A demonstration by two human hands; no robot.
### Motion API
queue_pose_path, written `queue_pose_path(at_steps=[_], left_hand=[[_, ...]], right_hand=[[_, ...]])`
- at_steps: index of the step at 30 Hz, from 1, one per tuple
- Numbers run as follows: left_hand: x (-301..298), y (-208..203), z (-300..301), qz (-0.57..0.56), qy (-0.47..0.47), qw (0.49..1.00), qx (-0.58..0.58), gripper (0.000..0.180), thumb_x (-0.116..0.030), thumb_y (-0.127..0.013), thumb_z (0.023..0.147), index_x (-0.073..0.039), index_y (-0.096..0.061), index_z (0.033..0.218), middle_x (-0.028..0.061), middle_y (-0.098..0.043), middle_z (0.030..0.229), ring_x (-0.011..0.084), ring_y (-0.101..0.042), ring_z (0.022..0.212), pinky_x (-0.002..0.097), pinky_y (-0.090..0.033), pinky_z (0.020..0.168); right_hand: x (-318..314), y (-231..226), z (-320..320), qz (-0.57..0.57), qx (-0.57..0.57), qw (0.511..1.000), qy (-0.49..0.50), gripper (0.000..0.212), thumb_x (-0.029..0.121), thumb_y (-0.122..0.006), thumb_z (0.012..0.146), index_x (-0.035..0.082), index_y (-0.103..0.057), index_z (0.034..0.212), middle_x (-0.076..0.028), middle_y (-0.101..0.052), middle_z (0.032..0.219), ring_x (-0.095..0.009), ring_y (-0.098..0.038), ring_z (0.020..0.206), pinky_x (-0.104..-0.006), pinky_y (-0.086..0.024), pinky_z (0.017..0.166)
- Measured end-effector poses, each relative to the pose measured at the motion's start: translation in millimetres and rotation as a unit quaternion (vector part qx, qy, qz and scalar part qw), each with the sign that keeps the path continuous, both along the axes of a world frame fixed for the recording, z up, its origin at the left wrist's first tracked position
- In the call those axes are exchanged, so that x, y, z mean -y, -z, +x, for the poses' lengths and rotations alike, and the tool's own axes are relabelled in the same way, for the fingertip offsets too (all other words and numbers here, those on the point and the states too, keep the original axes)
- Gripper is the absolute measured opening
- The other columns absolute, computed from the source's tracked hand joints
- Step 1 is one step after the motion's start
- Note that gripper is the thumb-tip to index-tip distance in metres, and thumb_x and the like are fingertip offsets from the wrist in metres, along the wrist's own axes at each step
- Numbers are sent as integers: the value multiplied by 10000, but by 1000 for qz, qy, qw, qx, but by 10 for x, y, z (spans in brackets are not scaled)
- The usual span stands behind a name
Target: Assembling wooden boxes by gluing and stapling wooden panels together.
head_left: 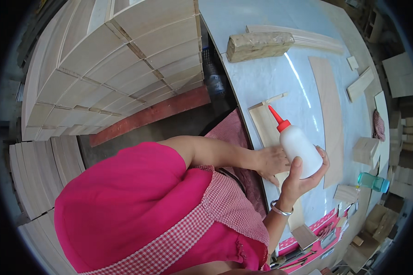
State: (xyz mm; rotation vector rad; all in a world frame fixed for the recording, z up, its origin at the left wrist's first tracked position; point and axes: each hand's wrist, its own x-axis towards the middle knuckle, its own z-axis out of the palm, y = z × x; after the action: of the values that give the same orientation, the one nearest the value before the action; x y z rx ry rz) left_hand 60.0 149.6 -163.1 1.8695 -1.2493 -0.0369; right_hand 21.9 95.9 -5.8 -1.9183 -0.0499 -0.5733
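My right hand [303, 181] is wrapped round a white squeeze bottle [300, 149] with a red pointed nozzle, tilted with the tip up and to the left. A silver bangle circles that wrist. My left hand [271, 161] lies palm down, thumb apart, on a long narrow wooden piece [264, 123] along the table's near edge. The bottle partly hides its fingertips. Just past the bottle's nozzle, a thin wooden strip [276, 98] sticks out at the far-left end of that piece. The bottle is held above the wood.
Under the work is a pale blue-grey table [303, 87]. On it are a tape-wrapped block [260, 46], stacked strips [303, 36], a flat thin board [328, 119], small wooden blocks [366, 150] and a teal bottle [373, 182]. Tall stacked wooden boxes [124, 64] stand at left on a red beam [151, 114].
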Motion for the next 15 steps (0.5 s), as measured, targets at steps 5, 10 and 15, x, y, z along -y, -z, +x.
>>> queue_pose_path(at_steps=[5,10,15], left_hand=[[-19,-81,12,-9,1,1000,-9,925,-558,-750,730,31,-441,1373,221,-463,1406,355,-351,1385,484,-225,1165],[-20,-177,48,90,46,994,-45,907,-545,-761,723,25,-462,1362,207,-467,1405,353,-345,1385,479,-218,1168],[-12,-135,-3,22,8,999,-30,887,-576,-720,742,24,-482,1349,186,-472,1408,342,-346,1380,490,-197,1173]], right_hand=[[-86,6,74,-12,-18,1000,-2,575,335,-742,852,-22,-488,1224,-133,-528,1205,-239,-545,1098,-367,-459,943],[-89,5,104,-34,-28,999,6,506,282,-734,870,-20,-501,1202,-128,-539,1180,-224,-550,1067,-355,-465,924],[-86,-11,164,-60,-14,998,30,462,254,-731,879,-16,-511,1182,-121,-556,1146,-216,-557,1035,-347,-471,902]])
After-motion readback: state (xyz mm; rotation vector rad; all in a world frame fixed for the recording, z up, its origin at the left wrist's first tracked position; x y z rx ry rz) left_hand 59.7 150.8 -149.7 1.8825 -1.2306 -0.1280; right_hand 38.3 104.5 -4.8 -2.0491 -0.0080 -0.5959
